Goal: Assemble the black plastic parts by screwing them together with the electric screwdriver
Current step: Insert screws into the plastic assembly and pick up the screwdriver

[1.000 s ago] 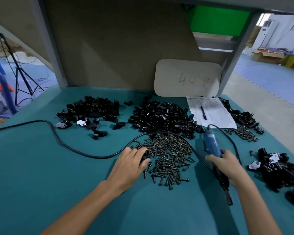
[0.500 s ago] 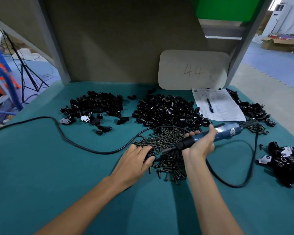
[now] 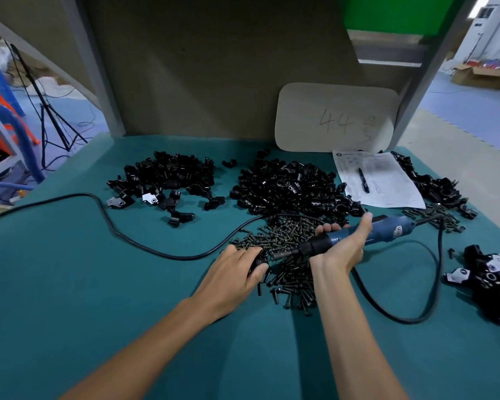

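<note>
The surface is covered in a matt teal cloth with a felt-like look, and on it lies a loose heap of small dark metal screws, each a thin shank with a round head. The right hand is wrapped round the electric screwdriver, a slim blue cylinder with a black collar. Its fingers curl over the barrel, its thumb lies stretched along the blue body, and the tool is held almost level above the screws. The metal bit points left at a small black plastic part, glossy and rounded, which the left hand grips with curled fingers at the near left edge of the screw heap; whether the bit touches the part cannot be told. A black rubbery cord snakes across the cloth from the left, and another stretch loops near the right forearm. Behind the screws sits a big pile of shiny black parts, with a second pile to its left. At the right edge lie bulkier black pieces with white faces. A printed paper sheet carries a pen, and a pale rounded board with "44" written on it leans against the back wall
</note>
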